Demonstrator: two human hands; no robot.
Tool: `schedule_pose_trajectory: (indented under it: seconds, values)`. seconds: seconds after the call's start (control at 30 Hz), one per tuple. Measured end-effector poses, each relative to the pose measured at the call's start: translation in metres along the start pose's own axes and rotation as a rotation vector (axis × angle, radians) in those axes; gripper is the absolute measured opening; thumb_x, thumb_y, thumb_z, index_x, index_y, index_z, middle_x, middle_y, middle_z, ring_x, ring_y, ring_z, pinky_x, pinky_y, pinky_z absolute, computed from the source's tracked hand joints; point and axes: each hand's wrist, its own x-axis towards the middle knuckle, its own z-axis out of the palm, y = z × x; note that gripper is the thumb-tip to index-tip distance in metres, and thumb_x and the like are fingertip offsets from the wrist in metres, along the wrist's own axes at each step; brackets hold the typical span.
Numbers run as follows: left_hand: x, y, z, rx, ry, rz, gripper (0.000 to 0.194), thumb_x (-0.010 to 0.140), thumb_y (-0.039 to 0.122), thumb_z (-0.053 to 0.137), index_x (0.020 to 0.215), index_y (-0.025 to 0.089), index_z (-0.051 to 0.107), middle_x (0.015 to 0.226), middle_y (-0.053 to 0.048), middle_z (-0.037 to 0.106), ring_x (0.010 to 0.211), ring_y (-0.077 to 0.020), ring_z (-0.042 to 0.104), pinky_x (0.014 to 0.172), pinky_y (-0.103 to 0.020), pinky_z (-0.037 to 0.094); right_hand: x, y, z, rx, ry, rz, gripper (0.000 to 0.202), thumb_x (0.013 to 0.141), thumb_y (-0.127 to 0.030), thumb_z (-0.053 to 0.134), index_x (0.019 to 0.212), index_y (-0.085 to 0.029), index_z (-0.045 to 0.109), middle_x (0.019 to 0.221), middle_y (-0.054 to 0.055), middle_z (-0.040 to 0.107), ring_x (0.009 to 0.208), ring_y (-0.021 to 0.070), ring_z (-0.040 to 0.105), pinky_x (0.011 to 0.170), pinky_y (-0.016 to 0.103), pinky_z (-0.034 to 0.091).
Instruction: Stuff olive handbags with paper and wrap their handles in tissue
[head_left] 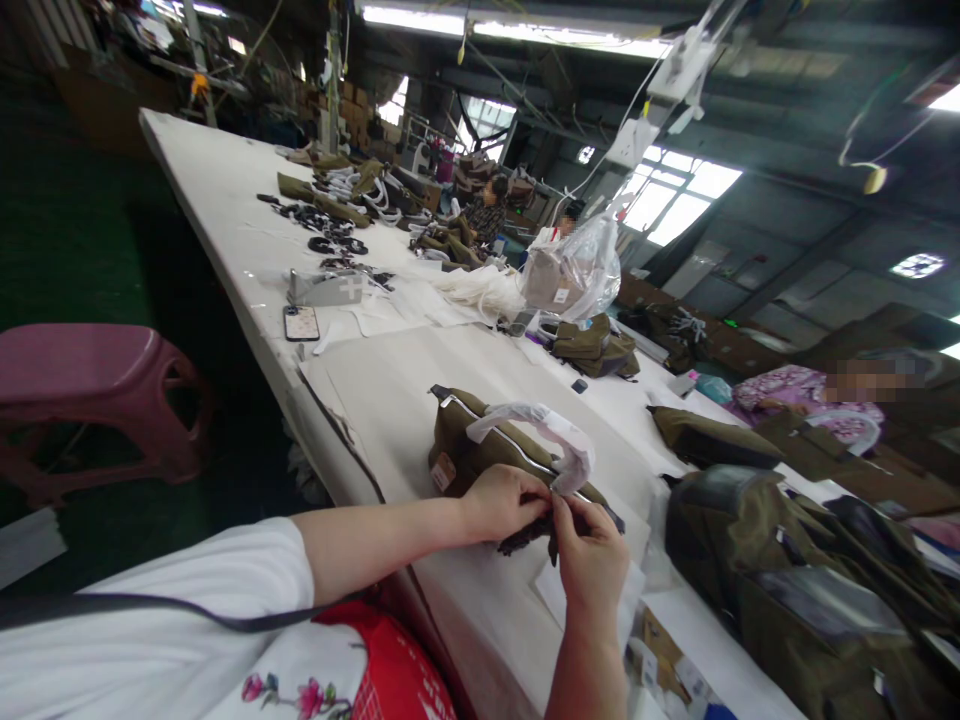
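An olive-green bag (469, 440) with a silver zipper and a brown patch lies before me on the white table. Its handle (574, 440) is wrapped in white material and arches over the top. At the bag's near side, my left hand (506, 505) is closed in a pinch on a dark strap (525, 538) that bunches below the fingers. Close against it, my right hand (592, 545) also pinches, thumb and fingertips meeting near the handle's base. What lies between the right fingertips is too small and covered to make out.
A phone (301, 323) lies near the table's left edge by a grey holder (326, 288). Beyond are black straps (330, 225) and more bags (450, 240). Olive bags (750, 540) crowd the right side, where a person in a patterned top (780, 390) sits. A pink stool (90, 390) stands left.
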Motion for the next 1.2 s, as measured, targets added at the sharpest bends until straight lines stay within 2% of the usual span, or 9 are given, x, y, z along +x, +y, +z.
schedule_pose_trajectory:
  seconds: [0.17,0.37,0.5,0.67,0.8,0.87,1.07,1.13,1.2]
  values:
    - [-0.001,0.000,-0.001,0.064,-0.005,0.014,0.020,0.086,0.024,0.058,0.093,0.018,0.076,0.089,-0.003,0.076,0.081,-0.0161,0.069,0.072,-0.022,0.047,0.000,0.006,0.001,0.104,-0.074,0.149,0.039,0.078,-0.056,0.064,0.078,-0.019,0.073,0.067,0.004,0.070,0.065,0.0209,0.064,0.061,0.029,0.047]
    - [0.000,-0.002,0.002,0.051,0.028,-0.025,0.020,0.084,0.020,0.057,0.092,0.017,0.076,0.086,-0.003,0.076,0.076,-0.0148,0.068,0.068,-0.022,0.047,0.001,0.001,-0.003,0.076,-0.092,0.175,0.043,0.076,-0.059,0.063,0.081,-0.018,0.076,0.075,0.007,0.073,0.073,0.0242,0.066,0.068,0.032,0.048]
    - [-0.001,-0.004,0.002,-0.037,0.037,0.015,0.021,0.085,0.020,0.057,0.095,0.017,0.076,0.093,-0.004,0.076,0.086,-0.0152,0.070,0.077,-0.022,0.048,0.003,-0.001,-0.004,0.047,-0.086,0.202,0.043,0.072,-0.058,0.066,0.084,-0.019,0.077,0.081,0.007,0.075,0.079,0.0261,0.067,0.074,0.033,0.049]
    - [-0.003,-0.001,-0.002,-0.021,0.026,0.014,0.022,0.087,0.022,0.056,0.095,0.019,0.076,0.093,-0.003,0.076,0.086,-0.0160,0.069,0.078,-0.023,0.048,0.004,-0.001,-0.001,0.079,-0.154,0.216,0.042,0.069,-0.056,0.069,0.084,-0.018,0.077,0.078,0.007,0.074,0.072,0.0241,0.066,0.067,0.031,0.049]
    - [-0.005,0.004,-0.006,0.053,0.120,-0.022,0.019,0.083,0.031,0.063,0.091,0.017,0.074,0.087,-0.004,0.074,0.081,-0.0166,0.066,0.074,-0.024,0.048,-0.004,-0.004,0.002,0.108,-0.030,0.111,0.039,0.077,-0.054,0.065,0.083,-0.017,0.075,0.077,0.007,0.073,0.072,0.0219,0.064,0.069,0.030,0.049]
    - [-0.005,0.005,-0.008,0.090,0.180,-0.014,0.025,0.078,0.035,0.070,0.095,0.017,0.073,0.087,-0.005,0.071,0.079,-0.0168,0.064,0.074,-0.026,0.048,-0.009,-0.006,0.003,0.146,0.026,0.093,0.036,0.080,-0.052,0.065,0.085,-0.017,0.073,0.078,0.006,0.072,0.073,0.0211,0.064,0.070,0.030,0.049]
    - [-0.002,-0.001,-0.007,-0.054,0.142,0.114,0.010,0.080,0.024,0.066,0.081,0.017,0.073,0.098,-0.006,0.069,0.087,-0.0160,0.064,0.080,-0.026,0.050,-0.011,-0.001,0.003,0.260,-0.045,0.180,0.036,0.078,-0.052,0.069,0.087,-0.017,0.074,0.081,0.005,0.072,0.076,0.0204,0.063,0.071,0.030,0.049]
    - [0.000,-0.003,-0.005,-0.099,0.149,0.071,0.008,0.079,0.022,0.066,0.081,0.016,0.072,0.096,-0.006,0.070,0.087,-0.0162,0.064,0.080,-0.026,0.050,-0.010,0.002,0.001,0.333,-0.068,0.244,0.037,0.075,-0.052,0.072,0.087,-0.017,0.074,0.081,0.005,0.072,0.073,0.0192,0.062,0.067,0.029,0.049]
    - [0.004,-0.004,-0.004,-0.218,0.139,-0.078,0.014,0.083,0.026,0.062,0.085,0.015,0.069,0.082,-0.004,0.069,0.071,-0.0133,0.062,0.067,-0.024,0.049,-0.009,0.004,-0.004,0.478,-0.103,0.334,0.036,0.071,-0.050,0.076,0.086,-0.017,0.074,0.071,0.002,0.068,0.058,0.0134,0.055,0.052,0.024,0.043]
